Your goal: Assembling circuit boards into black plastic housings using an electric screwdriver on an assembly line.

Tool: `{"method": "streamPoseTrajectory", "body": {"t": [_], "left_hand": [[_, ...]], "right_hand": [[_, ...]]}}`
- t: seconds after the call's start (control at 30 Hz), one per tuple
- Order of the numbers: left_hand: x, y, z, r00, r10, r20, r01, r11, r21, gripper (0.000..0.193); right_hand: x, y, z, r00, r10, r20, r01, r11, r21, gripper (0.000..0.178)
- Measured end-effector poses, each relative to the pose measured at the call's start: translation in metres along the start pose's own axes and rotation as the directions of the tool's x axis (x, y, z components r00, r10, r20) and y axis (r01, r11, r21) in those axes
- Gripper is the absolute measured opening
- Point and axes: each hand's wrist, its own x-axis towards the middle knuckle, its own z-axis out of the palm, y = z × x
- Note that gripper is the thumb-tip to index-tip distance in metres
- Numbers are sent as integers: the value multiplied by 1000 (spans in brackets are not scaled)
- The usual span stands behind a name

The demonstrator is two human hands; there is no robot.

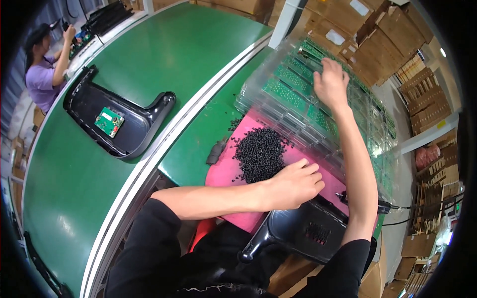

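My right hand (pixel 330 84) reaches over a stack of clear plastic trays (pixel 285 119), its fingers apart above the compartments. Green circuit boards (pixel 285 93) lie in those compartments. Lower down, my left hand (pixel 297 186) is curled above the pink mat (pixel 231 171), close to the black plastic housing (pixel 293 226) near my lap. Its palm side is turned away, so whatever it may hold is hidden. Beside it on the mat is a heap of small black parts (pixel 261 154), which look like screws.
A second black housing (pixel 131 131) with a small green circuit board (pixel 109 122) inside rests on the green conveyor belt (pixel 189 54). A dark grey object (pixel 216 152) lies left of the mat. A black power tool (pixel 380 206) with cables is at right. Across the belt sits a co-worker (pixel 42 74).
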Motion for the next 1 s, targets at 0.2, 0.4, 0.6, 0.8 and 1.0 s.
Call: {"method": "streamPoseTrajectory", "body": {"t": [0.2, 0.4, 0.6, 0.8, 1.0], "left_hand": [[13, 1, -3, 956, -126, -266, 85, 983, -160, 37], [13, -8, -37, 829, -107, -549, 136, 991, 11, 91], [19, 5, -29, 923, 90, -375, -142, 983, -114, 70], [13, 12, -18, 979, 131, -155, -163, 962, -219, 69], [6, 18, -8, 991, 123, 51, -93, 916, -390, 70]], "right_hand": [[-53, 5, -112, 938, -184, -293, 219, 972, 90, 27], [-139, -28, -189, 971, 96, -220, 45, 828, 559, 16], [-225, -27, -225, 940, 334, -69, -204, 713, 671, 15], [-283, -17, -237, 961, 274, -40, -218, 838, 501, 20], [-320, -26, -245, 909, 272, 317, -403, 768, 498, 64]]}}
